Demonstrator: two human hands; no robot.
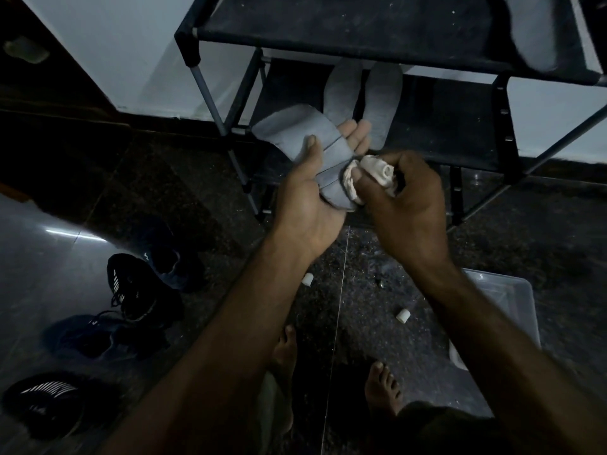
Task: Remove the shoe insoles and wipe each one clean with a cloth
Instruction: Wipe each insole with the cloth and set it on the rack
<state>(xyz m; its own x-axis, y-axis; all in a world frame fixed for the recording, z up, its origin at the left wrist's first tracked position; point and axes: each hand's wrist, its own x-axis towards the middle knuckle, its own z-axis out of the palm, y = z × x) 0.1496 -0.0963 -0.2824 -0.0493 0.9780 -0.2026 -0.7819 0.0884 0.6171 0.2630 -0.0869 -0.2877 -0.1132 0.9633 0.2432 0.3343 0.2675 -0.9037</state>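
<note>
My left hand [308, 188] holds a grey insole [289, 133] across its palm, thumb pressed on top, the insole's wide end pointing up and left. My right hand [407, 205] grips a bunched pale cloth [371, 175] and presses it against the insole's near end. Two more grey insoles [345, 90] [382, 100] lie side by side on the lower shelf of the black shoe rack [361, 31], just beyond my fingers. Another grey insole [532, 31] lies on the top shelf at the far right.
Several dark sneakers lie on the floor at the left, one with white stripes [131, 284]. A clear plastic tub [502, 310] sits on the floor at the right. Two small white caps [307, 279] [403, 315] lie on the speckled floor. My bare feet [382, 389] stand below.
</note>
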